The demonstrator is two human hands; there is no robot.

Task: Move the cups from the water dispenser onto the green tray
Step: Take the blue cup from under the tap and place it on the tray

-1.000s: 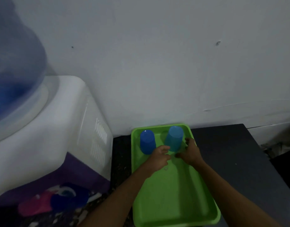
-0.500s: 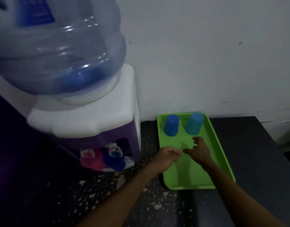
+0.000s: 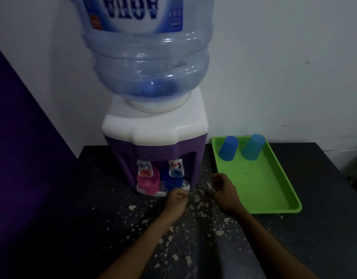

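A purple and white water dispenser (image 3: 155, 135) stands on the dark counter. A pink cup (image 3: 149, 183) sits under its left tap and a dark blue cup (image 3: 173, 182) under its right tap. The green tray (image 3: 262, 184) lies to the right, with a blue cup (image 3: 228, 148) and a teal cup (image 3: 252, 147) upside down at its far end. My left hand (image 3: 176, 201) is curled into a loose fist just in front of the dark blue cup, holding nothing. My right hand (image 3: 224, 190) hovers between dispenser and tray, fingers apart and empty.
A large clear water bottle (image 3: 149, 53) tops the dispenser. The dark counter (image 3: 113, 228) is speckled with pale flakes. A white wall runs behind, a purple wall (image 3: 22, 137) stands at the left. The counter's right edge lies beyond the tray.
Both hands have left the two cups on the tray and moved left toward the dispenser's taps. The view has swung left onto the dispenser.
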